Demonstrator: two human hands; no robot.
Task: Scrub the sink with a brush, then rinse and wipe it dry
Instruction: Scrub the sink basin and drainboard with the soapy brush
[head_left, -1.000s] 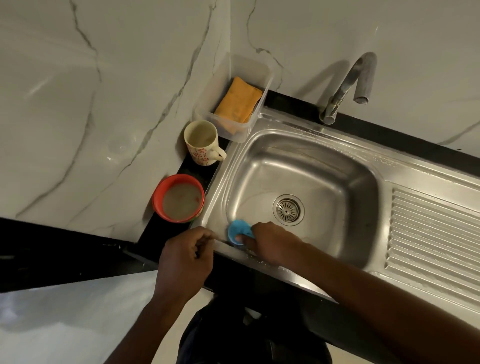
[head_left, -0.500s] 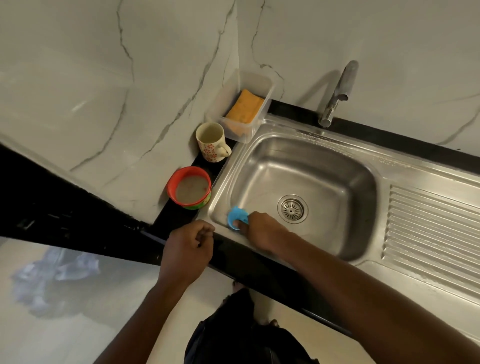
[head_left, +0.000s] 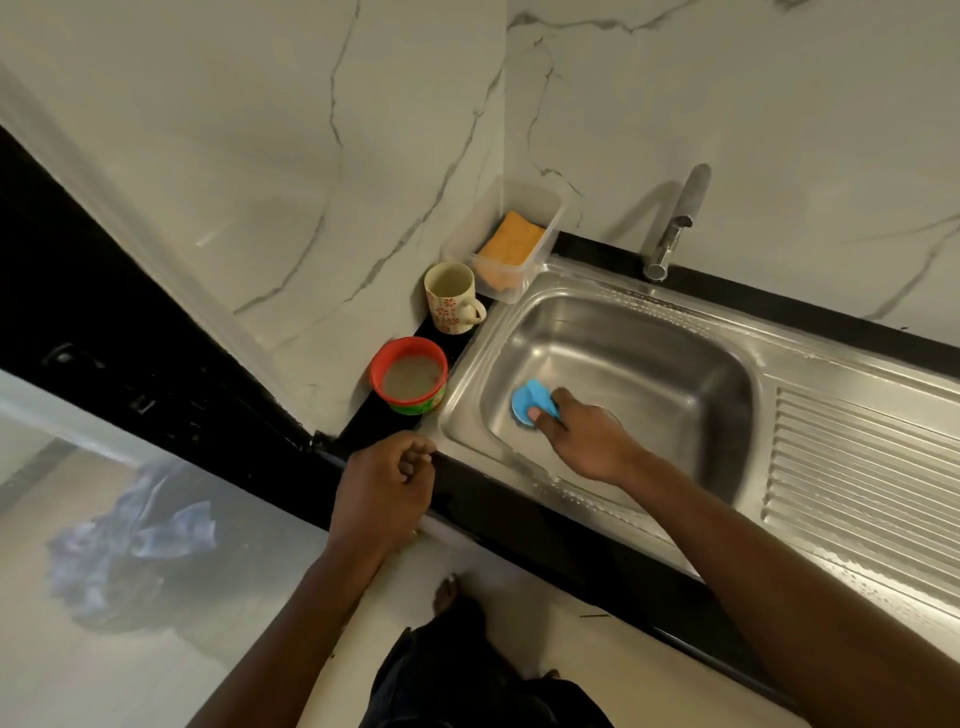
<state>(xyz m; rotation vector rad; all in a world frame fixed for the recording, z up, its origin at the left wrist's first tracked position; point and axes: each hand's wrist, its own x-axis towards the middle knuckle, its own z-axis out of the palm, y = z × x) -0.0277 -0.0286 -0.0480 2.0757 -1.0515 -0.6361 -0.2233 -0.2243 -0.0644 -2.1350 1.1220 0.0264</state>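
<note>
Sink (head_left: 654, 358) mid-scrub, seemingly; blue brush (head_left: 529, 401) pressed on the basin floor, clamped in right hand (head_left: 587, 441); left hand (head_left: 384, 493) curled on nothing at the counter (head_left: 498, 506) edge; no water from tap (head_left: 675, 223); rinsing and wiping yet to do.

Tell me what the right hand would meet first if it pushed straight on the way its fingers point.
The right hand, blue brush leading, would likely hit the sink's left wall first; depth is uncertain.

White marble-veined walls (head_left: 260, 156), black countertop (head_left: 545, 530), pale floor (head_left: 130, 649)
</note>
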